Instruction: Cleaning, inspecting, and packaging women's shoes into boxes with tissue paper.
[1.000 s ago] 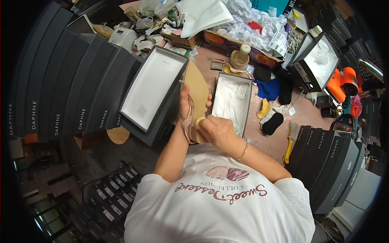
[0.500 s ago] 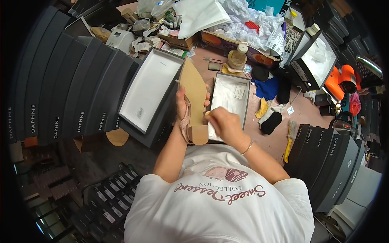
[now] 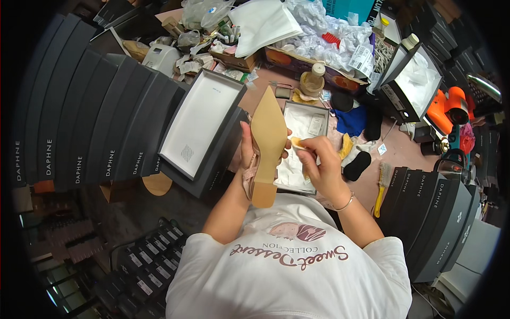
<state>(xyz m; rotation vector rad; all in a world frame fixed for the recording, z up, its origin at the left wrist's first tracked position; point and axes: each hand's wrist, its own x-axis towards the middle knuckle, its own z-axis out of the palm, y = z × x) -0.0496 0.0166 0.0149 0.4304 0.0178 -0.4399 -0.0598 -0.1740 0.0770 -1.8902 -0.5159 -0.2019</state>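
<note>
My left hand (image 3: 246,149) grips a pointed-toe, low block-heeled sandal (image 3: 269,127). Its tan sole faces up, the toe points away from me, and a pinkish strap shows at the heel's left side. Just right of the sole, my right hand (image 3: 325,166) pinches a small pale-yellow scrap (image 3: 296,142), perhaps sponge or cloth. Whether the scrap touches the shoe's edge, I cannot tell. Behind and below my hands lies an open shoebox (image 3: 328,119) lined with white tissue.
A white-lined box lid (image 3: 204,122) lies at left, beside a row of dark shoeboxes (image 3: 98,117). A bottle (image 3: 312,82), dark and blue cloths (image 3: 350,121) and a yellow-handled brush (image 3: 381,189) are on the table. More boxes (image 3: 425,212) stand at right.
The shoe has shifted slightly right and toward me, and its sole has turned to face up more squarely. My right hand has moved right, and the yellow scrap shows more clearly.
</note>
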